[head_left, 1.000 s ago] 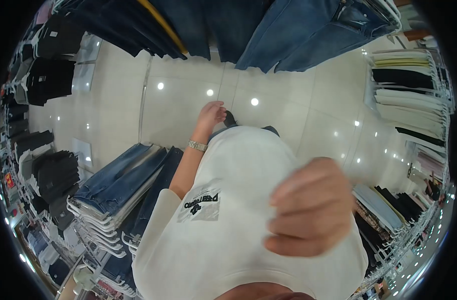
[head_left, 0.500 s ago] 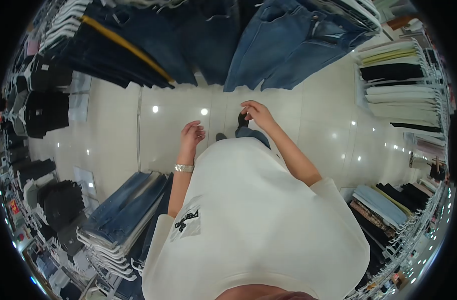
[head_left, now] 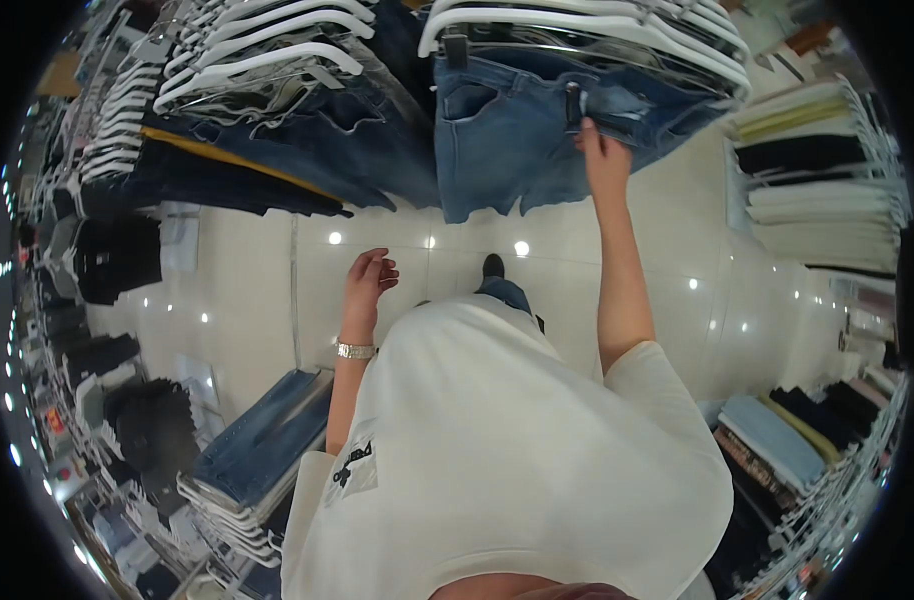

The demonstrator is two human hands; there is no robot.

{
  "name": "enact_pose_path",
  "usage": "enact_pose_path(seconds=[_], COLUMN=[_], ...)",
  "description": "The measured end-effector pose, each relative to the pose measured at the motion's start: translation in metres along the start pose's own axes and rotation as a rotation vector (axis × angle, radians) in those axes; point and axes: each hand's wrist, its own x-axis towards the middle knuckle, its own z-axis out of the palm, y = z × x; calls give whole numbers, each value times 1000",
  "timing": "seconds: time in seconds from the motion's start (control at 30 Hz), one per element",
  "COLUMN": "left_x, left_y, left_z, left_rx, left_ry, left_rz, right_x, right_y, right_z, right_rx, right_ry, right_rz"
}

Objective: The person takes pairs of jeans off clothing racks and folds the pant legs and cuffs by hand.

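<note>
My right hand [head_left: 605, 160] reaches forward to a pair of blue jeans [head_left: 507, 140] hanging at the front of the rack. Its fingers are closed at the front of the jeans, below the waistband and beside a dark tab; the exact grip is partly hidden. White hangers [head_left: 577, 28] carry these jeans and others behind them. My left hand [head_left: 372, 275] hangs over the floor at my left side, empty, with fingers loosely bent and apart. A metal watch [head_left: 356, 351] sits on that wrist.
More blue jeans [head_left: 317, 130] hang on the rack to the left. Behind on my left is another rack of jeans [head_left: 262, 440]. Dark tops [head_left: 119, 258] hang at far left. On the right are racks of light trousers [head_left: 827, 208] and folded-over garments [head_left: 772, 440].
My right hand has moved forward from over the floor onto the jeans. The rack's hangers now show more fully. My left hand stays low at my side.
</note>
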Motion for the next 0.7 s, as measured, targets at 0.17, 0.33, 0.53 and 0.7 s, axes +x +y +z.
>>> enact_pose_path(seconds=[0.17,0.33,0.53,0.7], left_x=[0,5,27,40], left_y=[3,-6,-11,-13], left_z=[1,-19,-49,-93], left_rx=[37,-6,-54,-123], left_ry=[72,110,82,62], left_rz=[-21,-26,3,-20], right_x=[6,-25,-105,-141], right_y=[7,-5,-12,-32], right_z=[3,46,118,178], right_rx=[50,227,124,220], right_ry=[132,82,-606,-723], right_rz=[169,84,97,195])
